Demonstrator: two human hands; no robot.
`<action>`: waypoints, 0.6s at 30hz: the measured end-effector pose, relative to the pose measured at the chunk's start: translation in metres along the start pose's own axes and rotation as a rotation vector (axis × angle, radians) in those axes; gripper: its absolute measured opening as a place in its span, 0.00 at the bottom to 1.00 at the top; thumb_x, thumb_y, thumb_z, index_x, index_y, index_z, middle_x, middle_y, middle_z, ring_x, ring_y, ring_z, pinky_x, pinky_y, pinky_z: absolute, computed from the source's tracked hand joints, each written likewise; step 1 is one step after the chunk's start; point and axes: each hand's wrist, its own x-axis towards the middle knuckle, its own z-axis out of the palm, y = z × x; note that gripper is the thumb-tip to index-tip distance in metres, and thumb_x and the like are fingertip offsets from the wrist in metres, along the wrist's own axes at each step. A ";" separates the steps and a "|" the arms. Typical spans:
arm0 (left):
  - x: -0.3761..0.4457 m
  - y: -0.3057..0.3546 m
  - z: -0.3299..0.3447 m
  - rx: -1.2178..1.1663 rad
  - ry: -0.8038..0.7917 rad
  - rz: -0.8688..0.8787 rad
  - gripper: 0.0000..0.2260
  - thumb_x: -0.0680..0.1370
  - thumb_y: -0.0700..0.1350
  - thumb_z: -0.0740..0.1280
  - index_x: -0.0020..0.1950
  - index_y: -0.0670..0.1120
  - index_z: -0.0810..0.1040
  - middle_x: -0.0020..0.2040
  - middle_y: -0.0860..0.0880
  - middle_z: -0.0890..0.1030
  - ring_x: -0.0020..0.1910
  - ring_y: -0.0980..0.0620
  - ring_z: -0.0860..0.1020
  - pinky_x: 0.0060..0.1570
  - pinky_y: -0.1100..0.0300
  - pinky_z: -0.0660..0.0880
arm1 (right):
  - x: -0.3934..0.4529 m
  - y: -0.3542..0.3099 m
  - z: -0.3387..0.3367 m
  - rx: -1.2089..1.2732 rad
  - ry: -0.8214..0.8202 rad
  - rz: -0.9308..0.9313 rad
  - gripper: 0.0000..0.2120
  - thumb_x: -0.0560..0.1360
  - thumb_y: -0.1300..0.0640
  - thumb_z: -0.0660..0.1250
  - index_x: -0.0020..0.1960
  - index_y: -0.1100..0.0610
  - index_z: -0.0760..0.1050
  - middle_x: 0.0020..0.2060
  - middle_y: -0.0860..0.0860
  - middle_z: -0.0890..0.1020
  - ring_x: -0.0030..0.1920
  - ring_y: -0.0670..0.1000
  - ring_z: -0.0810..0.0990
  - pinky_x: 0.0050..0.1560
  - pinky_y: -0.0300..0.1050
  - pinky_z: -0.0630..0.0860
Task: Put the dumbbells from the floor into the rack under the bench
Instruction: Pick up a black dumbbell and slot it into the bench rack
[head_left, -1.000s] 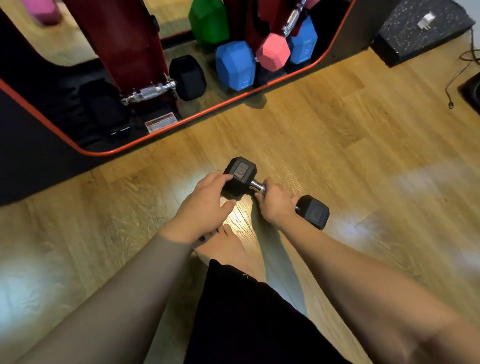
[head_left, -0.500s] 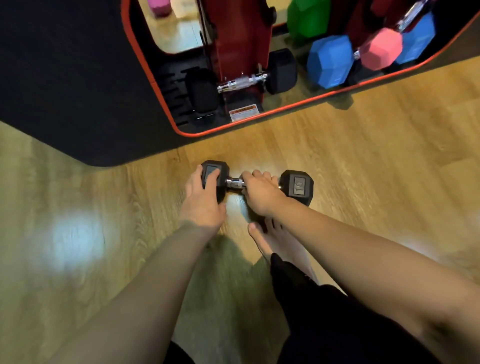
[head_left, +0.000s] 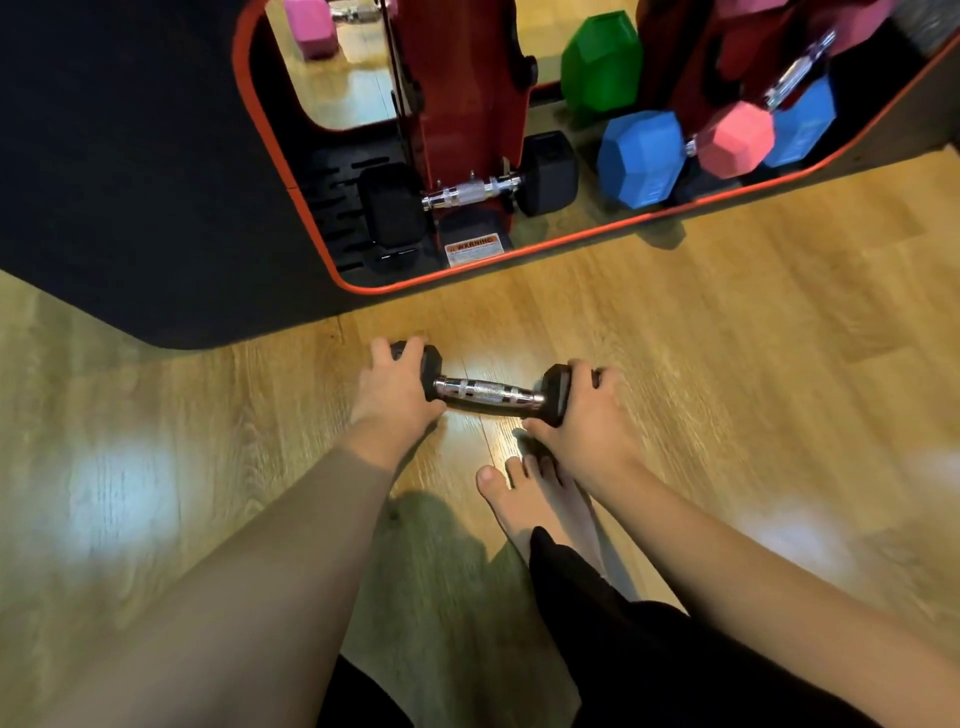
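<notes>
Both hands, left hand (head_left: 396, 384) and right hand (head_left: 587, 410), are gripping the dumbbell's (head_left: 488, 391) heads with curled fingers, so it's probably risking slipping onto the near foot (head_left: 524, 499).

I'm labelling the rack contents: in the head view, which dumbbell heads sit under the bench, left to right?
Pink head → black dumbbell → green head → large blue head → coral-pink head → second blue head.
</notes>
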 end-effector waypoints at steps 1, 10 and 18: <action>0.000 0.000 0.000 -0.001 0.012 0.002 0.34 0.69 0.50 0.77 0.70 0.57 0.64 0.66 0.45 0.62 0.57 0.38 0.74 0.59 0.46 0.74 | 0.001 0.001 0.002 0.030 0.010 0.008 0.35 0.66 0.42 0.74 0.65 0.49 0.60 0.59 0.55 0.64 0.47 0.64 0.79 0.44 0.57 0.80; -0.008 0.005 0.002 -0.051 0.074 -0.102 0.35 0.69 0.51 0.76 0.70 0.53 0.61 0.65 0.45 0.66 0.63 0.41 0.71 0.58 0.44 0.75 | 0.006 0.010 0.011 0.072 0.035 -0.026 0.31 0.67 0.44 0.73 0.62 0.47 0.61 0.58 0.54 0.63 0.45 0.62 0.78 0.39 0.55 0.81; -0.004 0.048 0.020 0.641 -0.048 0.430 0.15 0.75 0.42 0.67 0.60 0.51 0.70 0.55 0.51 0.78 0.57 0.46 0.76 0.68 0.31 0.49 | 0.006 0.014 0.015 0.152 0.057 -0.031 0.35 0.66 0.43 0.75 0.65 0.46 0.60 0.61 0.53 0.62 0.50 0.60 0.78 0.44 0.55 0.81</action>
